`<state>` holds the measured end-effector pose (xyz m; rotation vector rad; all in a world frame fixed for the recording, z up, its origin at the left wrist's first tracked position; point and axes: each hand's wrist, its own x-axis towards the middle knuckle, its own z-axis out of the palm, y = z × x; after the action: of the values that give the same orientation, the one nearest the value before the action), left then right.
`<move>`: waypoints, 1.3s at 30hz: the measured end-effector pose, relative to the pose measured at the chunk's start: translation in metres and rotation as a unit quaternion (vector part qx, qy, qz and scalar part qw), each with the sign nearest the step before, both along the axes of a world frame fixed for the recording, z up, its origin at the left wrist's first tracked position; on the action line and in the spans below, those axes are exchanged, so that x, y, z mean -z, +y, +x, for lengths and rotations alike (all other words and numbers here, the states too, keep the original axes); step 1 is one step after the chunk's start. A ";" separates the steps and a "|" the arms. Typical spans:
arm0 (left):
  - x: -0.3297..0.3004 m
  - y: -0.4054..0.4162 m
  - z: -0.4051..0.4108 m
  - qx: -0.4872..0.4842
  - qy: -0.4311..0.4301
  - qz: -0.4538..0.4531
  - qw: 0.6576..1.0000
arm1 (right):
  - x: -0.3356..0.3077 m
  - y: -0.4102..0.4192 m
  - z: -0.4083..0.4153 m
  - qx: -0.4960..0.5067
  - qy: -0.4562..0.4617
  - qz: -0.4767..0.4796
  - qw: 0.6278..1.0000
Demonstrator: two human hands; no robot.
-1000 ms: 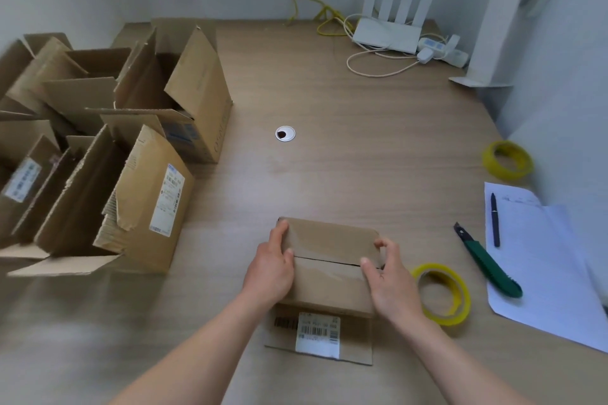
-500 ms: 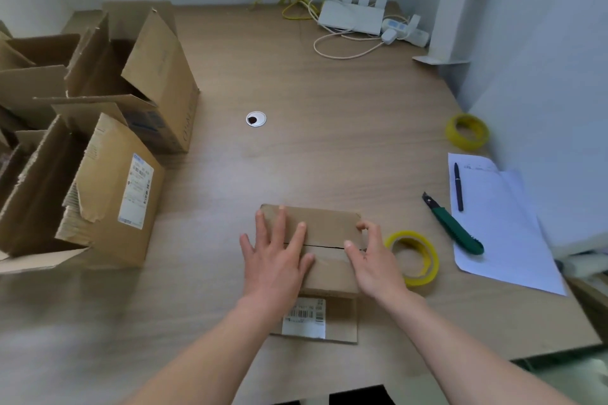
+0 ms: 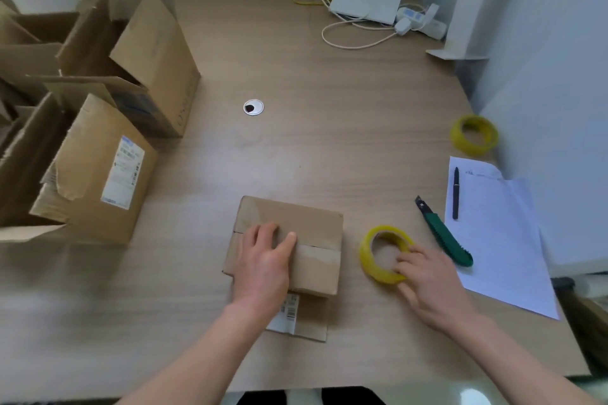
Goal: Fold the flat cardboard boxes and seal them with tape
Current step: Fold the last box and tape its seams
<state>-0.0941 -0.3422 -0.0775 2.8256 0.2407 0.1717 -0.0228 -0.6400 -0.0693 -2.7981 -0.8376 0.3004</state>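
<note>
Two bare forearms reach in from near edge, no sleeves visible up to frame border. Left hand and right hand bare: no gloves, rings, watch or wristband. Fingernails short, unpainted as far as blur allows.

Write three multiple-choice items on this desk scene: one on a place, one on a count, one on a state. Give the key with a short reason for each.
1. Where does the green utility knife lie?
A. Between the near tape roll and the white paper
B. On top of the small box
C. Beside the desk grommet

2. How many yellow tape rolls are on the desk?
A. One
B. Two
C. Three

3. What is the left hand doing?
A. Holding the pen
B. Lifting a tape roll
C. Pressing the flaps of the small box shut

Key: 1 A, the knife sits right of the near roll and left of the paper. 2 B, one under the right hand, the far tape roll by the wall. 3 C, it lies flat over the flap seam.
</note>
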 end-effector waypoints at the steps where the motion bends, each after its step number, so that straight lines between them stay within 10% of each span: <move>1: -0.001 -0.003 -0.001 -0.005 0.005 -0.008 1.000 | -0.007 0.003 0.005 0.029 0.038 0.063 0.997; 6: -0.008 -0.024 -0.001 -0.022 0.038 -0.079 0.996 | -0.058 0.036 0.012 0.150 0.282 0.408 0.855; 10: -0.018 -0.029 0.004 -0.064 0.022 -0.146 0.987 | -0.075 0.069 0.012 0.072 0.331 0.477 0.811; 15: -0.030 -0.021 0.004 -0.080 0.046 -0.210 0.973 | -0.059 0.094 0.011 0.036 0.364 0.422 0.829; 22: -0.067 -0.002 0.019 -0.135 0.013 -0.495 0.858 | -0.058 0.108 0.016 0.037 0.339 0.389 0.856; 39: -0.087 0.019 0.034 -0.008 0.079 -0.484 0.871 | -0.069 0.122 0.008 0.055 0.292 0.327 0.897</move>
<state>-0.0597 -0.3231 0.0092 1.8280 0.2810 -0.1513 -0.0149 -0.5179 -0.0003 -1.9497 -0.5000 0.6542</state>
